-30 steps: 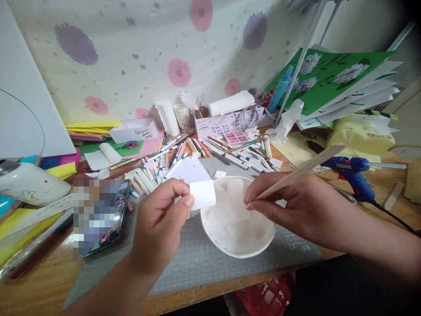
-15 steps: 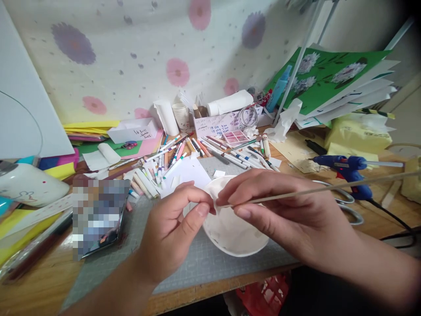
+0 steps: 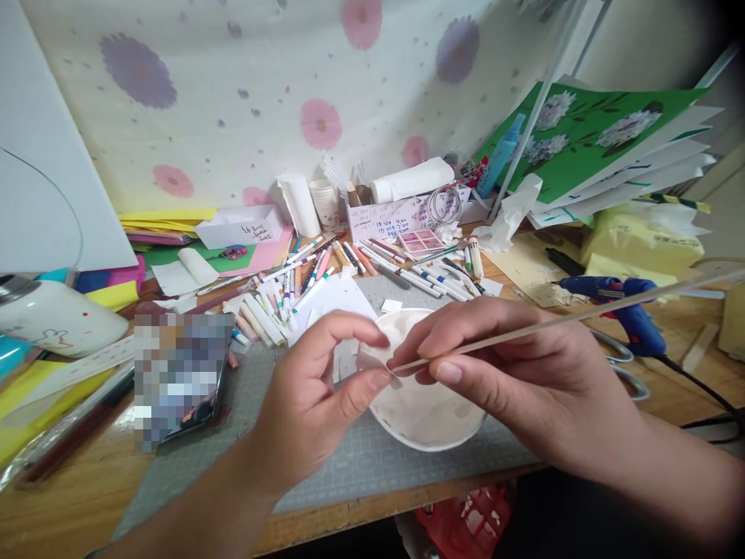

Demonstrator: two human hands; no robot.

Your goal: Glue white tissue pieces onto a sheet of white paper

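Pinched between the thumb and fingers of my right hand (image 3: 512,361) is a long thin pale stick (image 3: 582,313), slanting up to the right past the hand. Its near tip meets a small thin whitish piece, like paper (image 3: 371,359), at the fingertips of my left hand (image 3: 320,396). That hand's thumb presses the piece near the tip while the index finger is curled above, lifted off the thumb. Just below both hands a white bowl (image 3: 427,415) stands on the grey cutting mat (image 3: 343,477); the hands hide part of its rim.
Many markers (image 3: 314,272) lie spread behind the bowl. A phone (image 3: 198,415) rests at left near a white bottle (image 3: 58,314). To the right are a blue glue gun (image 3: 637,322) with its cord and scissors (image 3: 632,380). A lettered white box (image 3: 387,223) stands against the back.
The left index finger has lifted away from the thumb, exposing the whitish piece at the stick's tip. Both hands have shifted slightly to the right in view.
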